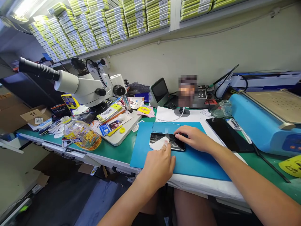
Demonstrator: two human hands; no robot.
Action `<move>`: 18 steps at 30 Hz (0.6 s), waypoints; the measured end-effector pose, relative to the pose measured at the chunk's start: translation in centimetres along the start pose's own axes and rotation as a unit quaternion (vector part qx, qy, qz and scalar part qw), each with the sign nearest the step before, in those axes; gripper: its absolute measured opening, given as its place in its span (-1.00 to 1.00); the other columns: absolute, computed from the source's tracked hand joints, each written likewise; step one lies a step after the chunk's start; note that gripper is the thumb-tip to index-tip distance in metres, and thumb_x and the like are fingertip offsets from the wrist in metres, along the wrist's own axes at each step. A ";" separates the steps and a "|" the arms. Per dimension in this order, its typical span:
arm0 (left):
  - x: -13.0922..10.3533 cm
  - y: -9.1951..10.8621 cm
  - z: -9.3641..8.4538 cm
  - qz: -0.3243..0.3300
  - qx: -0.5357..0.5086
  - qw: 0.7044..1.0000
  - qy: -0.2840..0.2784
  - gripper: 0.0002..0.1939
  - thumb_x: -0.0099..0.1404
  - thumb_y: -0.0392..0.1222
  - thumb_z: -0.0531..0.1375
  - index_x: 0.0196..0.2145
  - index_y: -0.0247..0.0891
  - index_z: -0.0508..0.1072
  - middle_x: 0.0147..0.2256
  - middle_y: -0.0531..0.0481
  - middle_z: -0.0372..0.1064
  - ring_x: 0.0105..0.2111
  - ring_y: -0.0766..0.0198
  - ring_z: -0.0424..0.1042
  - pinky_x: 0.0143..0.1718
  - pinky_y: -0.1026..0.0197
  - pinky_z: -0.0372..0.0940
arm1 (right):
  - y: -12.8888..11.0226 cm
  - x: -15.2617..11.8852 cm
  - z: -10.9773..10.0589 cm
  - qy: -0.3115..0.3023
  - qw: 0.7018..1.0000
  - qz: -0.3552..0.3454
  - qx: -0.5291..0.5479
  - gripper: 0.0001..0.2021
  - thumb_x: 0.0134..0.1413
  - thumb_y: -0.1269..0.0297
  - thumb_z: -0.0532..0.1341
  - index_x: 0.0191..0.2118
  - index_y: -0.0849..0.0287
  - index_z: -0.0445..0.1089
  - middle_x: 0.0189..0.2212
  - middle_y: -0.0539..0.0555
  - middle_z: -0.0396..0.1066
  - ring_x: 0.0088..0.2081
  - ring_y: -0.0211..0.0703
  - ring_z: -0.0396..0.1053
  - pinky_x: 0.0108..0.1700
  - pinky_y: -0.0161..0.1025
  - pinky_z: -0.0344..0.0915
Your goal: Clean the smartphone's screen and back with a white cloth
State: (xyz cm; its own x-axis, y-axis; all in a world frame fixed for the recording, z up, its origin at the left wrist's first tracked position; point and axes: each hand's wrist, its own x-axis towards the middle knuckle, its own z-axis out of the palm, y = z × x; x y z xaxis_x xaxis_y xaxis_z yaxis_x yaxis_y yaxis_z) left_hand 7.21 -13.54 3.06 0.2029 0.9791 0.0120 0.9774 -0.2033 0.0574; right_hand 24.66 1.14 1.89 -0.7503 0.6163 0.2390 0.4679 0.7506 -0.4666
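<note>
A smartphone (178, 146) lies flat, its dark glossy screen up, on a blue mat (141, 157). With its fingers pressed down, my left hand (158, 166) holds a folded white wipe (158, 144) against the left part of the screen. My right hand (194, 138) grips the phone's upper right edge, thumb and fingers around that corner. Just beyond the phone lies a thin, clear, phone-sized glass sheet (164, 126) with a dark outline. The wipe and my fingers hide part of the screen.
A microscope (87, 88) stands at the left, near a plastic jar (82, 135). To the right are a black tablet-like panel (225, 133) and a blue machine (261, 125). A small display (160, 91) and a round-based stand (182, 112) with a white cable are behind the mat.
</note>
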 end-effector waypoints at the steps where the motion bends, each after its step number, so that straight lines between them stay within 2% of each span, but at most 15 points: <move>1: -0.7 -0.1 0.1 -0.001 0.002 1.000 -0.002 -0.49 0.51 -0.12 -0.05 0.31 -0.39 0.17 0.27 -0.26 0.22 -0.18 0.06 0.57 -0.37 0.13 0.43 | 0.0 0.0 0.0 0.001 1.000 0.001 0.001 -0.66 0.29 0.04 0.06 -0.17 0.10 0.52 -0.17 0.17 0.57 -0.11 0.10 0.47 -0.05 0.01 0.35; 3: -1.4 -0.2 0.2 0.001 0.006 1.000 -0.002 -0.49 0.50 -0.11 -0.04 0.32 -0.37 0.16 0.28 -0.23 0.20 -0.19 0.08 0.58 -0.38 0.15 0.43 | -0.1 0.1 0.0 0.000 1.000 0.000 -0.001 -0.66 0.29 0.04 0.06 -0.18 0.10 0.51 -0.18 0.16 0.57 -0.11 0.10 0.47 -0.06 0.00 0.35; 5: -1.0 -0.4 0.1 0.005 0.008 1.000 0.001 -0.50 0.51 -0.11 -0.05 0.31 -0.35 0.18 0.27 -0.21 0.23 -0.16 0.06 0.57 -0.35 0.14 0.43 | -0.1 0.1 0.0 -0.002 1.000 -0.003 -0.005 -0.66 0.30 0.04 0.05 -0.18 0.10 0.51 -0.19 0.16 0.57 -0.11 0.10 0.46 -0.06 0.00 0.35; 10: 2.6 -0.5 -0.2 0.010 0.001 1.000 0.010 -0.53 0.52 -0.09 -0.05 0.28 -0.36 0.22 0.23 -0.25 0.29 -0.07 0.02 0.54 -0.23 0.10 0.43 | 0.2 0.2 0.1 -0.002 1.000 -0.005 -0.006 -0.65 0.31 0.06 0.04 -0.16 0.12 0.50 -0.18 0.17 0.56 -0.11 0.09 0.46 -0.06 0.00 0.35; 13: 3.7 -0.5 -0.4 0.008 -0.004 1.000 0.018 -0.55 0.53 -0.09 -0.05 0.24 -0.34 0.27 0.22 -0.23 0.30 -0.08 0.02 0.54 -0.23 0.10 0.43 | 0.2 0.1 0.1 -0.004 1.000 -0.006 -0.004 -0.64 0.31 0.06 0.03 -0.15 0.13 0.50 -0.17 0.18 0.55 -0.11 0.08 0.46 -0.06 -0.01 0.35; 15: 3.4 -0.5 -0.4 0.010 -0.006 1.000 0.019 -0.54 0.53 -0.08 -0.06 0.26 -0.35 0.25 0.22 -0.21 0.30 -0.09 0.02 0.55 -0.24 0.10 0.44 | 0.1 0.0 0.0 -0.005 1.000 -0.004 -0.005 -0.64 0.30 0.06 0.04 -0.16 0.14 0.50 -0.17 0.18 0.55 -0.11 0.09 0.47 -0.06 0.00 0.35; 18: 1.6 -0.4 -0.1 0.012 -0.011 1.000 0.014 -0.51 0.54 -0.06 -0.08 0.29 -0.37 0.21 0.26 -0.21 0.25 -0.06 0.01 0.54 -0.26 0.09 0.44 | -0.1 0.0 -0.1 -0.005 1.000 0.003 -0.006 -0.65 0.30 0.06 0.04 -0.16 0.13 0.51 -0.16 0.19 0.56 -0.10 0.09 0.46 -0.05 0.00 0.35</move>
State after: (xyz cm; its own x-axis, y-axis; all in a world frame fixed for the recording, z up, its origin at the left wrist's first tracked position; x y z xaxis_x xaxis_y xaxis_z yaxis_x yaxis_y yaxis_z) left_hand 7.16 -11.87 3.17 0.2237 0.9738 0.0416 0.9708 -0.2264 0.0792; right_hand 24.69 1.08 1.96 -0.7521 0.6183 0.2284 0.4778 0.7501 -0.4571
